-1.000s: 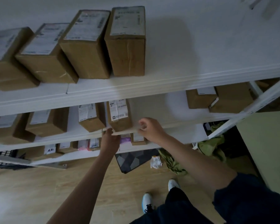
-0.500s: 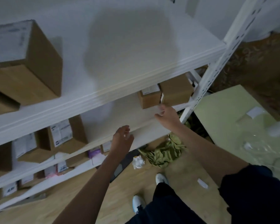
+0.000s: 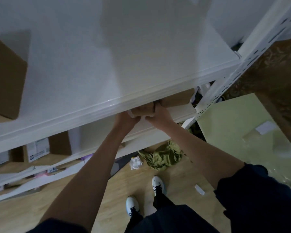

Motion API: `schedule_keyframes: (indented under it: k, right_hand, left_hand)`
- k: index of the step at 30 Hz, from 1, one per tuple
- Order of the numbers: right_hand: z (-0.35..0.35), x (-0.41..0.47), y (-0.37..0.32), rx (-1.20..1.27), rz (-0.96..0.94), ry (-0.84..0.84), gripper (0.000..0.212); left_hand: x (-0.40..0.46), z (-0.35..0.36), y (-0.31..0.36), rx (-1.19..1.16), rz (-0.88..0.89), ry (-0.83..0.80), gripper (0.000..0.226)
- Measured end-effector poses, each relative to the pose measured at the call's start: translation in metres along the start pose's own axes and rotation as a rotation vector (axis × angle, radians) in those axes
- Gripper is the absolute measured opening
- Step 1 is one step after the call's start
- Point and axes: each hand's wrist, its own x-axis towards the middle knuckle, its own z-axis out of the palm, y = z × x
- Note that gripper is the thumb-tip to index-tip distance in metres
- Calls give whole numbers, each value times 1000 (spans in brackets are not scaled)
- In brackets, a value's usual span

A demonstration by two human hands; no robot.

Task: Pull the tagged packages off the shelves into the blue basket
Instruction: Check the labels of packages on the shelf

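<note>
Both hands, left hand and right hand, gripping small package at second shelf front edge, right end. Best sliding it out level, clearing upper shelf lip. Blue basket not showing.

White shelves, cardboard boxes resting on them

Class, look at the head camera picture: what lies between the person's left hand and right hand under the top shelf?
In the head view, a small brown package sits between the left hand and the right hand; both grip it, partly hidden by the top shelf edge.
</note>
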Motion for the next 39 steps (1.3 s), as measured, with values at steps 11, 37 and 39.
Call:
schedule_keyframes:
  k: [11,37,39]
  right_hand:
    - [11,-16,-29,-47,-65,-59,56]
    - [109,-194,-62,-43,-385,18,93]
    - [112,-194,-65,-45,-368,14,92]
  left_hand:
    - [-45,-5,-22,-68,18,53,70]
    - [-204,-97,-121,17,255,102,108]
    - [-203,-100,-124,19,257,97,107]
